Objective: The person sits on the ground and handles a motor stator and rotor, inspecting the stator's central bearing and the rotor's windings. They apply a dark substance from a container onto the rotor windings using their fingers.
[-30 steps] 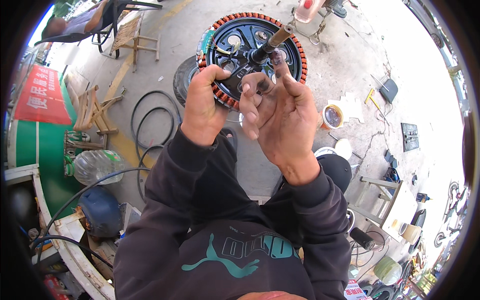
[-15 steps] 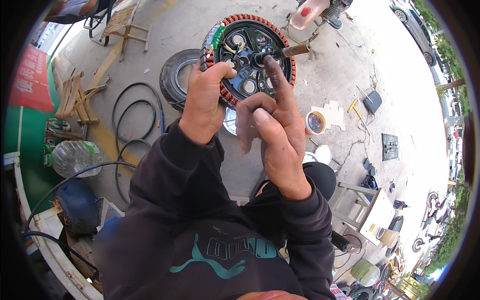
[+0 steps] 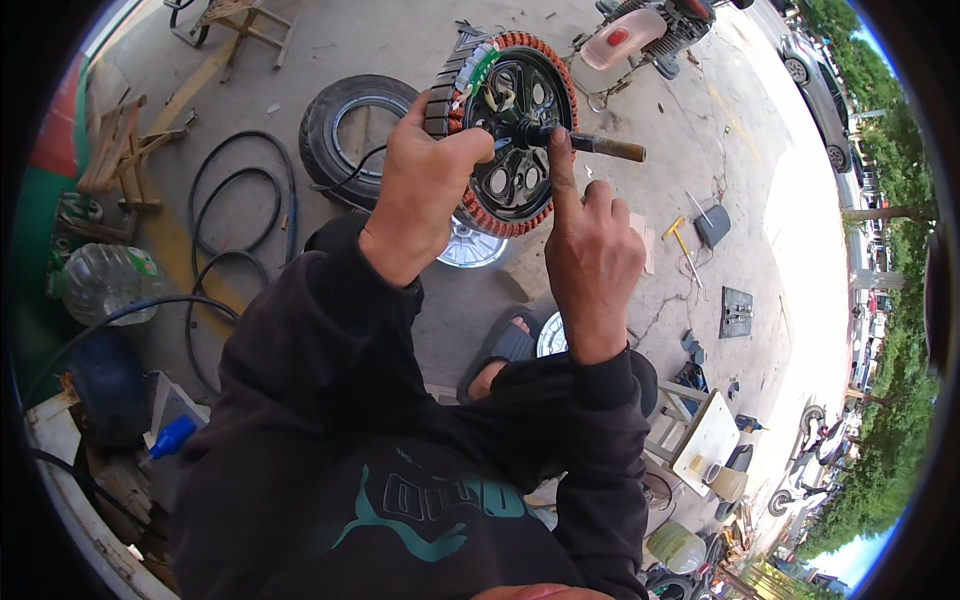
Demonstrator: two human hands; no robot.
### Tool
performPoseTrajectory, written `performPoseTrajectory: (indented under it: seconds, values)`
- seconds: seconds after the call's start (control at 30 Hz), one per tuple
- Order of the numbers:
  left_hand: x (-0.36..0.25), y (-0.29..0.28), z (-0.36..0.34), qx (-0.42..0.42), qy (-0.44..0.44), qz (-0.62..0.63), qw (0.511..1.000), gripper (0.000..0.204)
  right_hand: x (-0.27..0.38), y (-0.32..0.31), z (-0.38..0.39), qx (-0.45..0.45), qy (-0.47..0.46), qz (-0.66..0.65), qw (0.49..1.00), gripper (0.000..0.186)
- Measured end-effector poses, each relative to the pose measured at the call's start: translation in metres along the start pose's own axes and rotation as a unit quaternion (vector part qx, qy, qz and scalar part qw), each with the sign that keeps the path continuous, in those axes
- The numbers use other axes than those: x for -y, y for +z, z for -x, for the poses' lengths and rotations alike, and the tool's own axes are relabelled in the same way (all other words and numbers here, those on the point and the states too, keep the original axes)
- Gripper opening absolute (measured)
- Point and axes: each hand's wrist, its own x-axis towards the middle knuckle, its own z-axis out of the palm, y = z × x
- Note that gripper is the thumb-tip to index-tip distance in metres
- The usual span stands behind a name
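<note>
My left hand (image 3: 422, 185) grips the rim of a hub motor stator (image 3: 512, 216), thumb over its face and fingers behind. The stator is a ring of orange-red copper windings around a black spoked plate, with a green strip and pale wires at its upper left. It is tilted, and its metal shaft (image 3: 615, 149) points right. My right hand (image 3: 600, 255) holds nothing. Its darkened index finger is stretched out, with the tip at the shaft near the hub; whether it touches, I cannot tell. The other fingers are curled.
A tyre (image 3: 318, 130) lies behind my left hand, and a silver wheel hub (image 3: 470, 248) below the stator. A black hose (image 3: 200, 180) coils at left. A yellow-handled tool (image 3: 675, 230) and a small white table (image 3: 708, 430) are at right. A pink scooter (image 3: 625, 45) stands beyond.
The stator has turned more edge-on, its shaft now pointing farther right. My right hand has rolled over, palm turned away, its index finger still near the shaft. The whole view has shifted.
</note>
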Motion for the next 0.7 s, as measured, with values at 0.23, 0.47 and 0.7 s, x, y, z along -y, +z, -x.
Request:
performPoseTrajectory:
  seconds: [0.23,0.47,0.7]
  values:
    - [-0.002,0.0,0.003,-0.002,0.03,-0.008,1.0,0.037,0.006,-0.005,0.004,0.021,0.033,0.031,0.999,0.08]
    - [-0.003,0.005,0.004,0.0,0.06,-0.031,0.998,0.038,0.011,-0.005,0.004,0.008,0.071,0.006,0.997,0.087]
    - [-0.008,0.005,0.005,0.005,0.051,-0.007,0.999,0.033,0.009,0.005,0.007,-0.006,0.046,0.027,0.999,0.083]
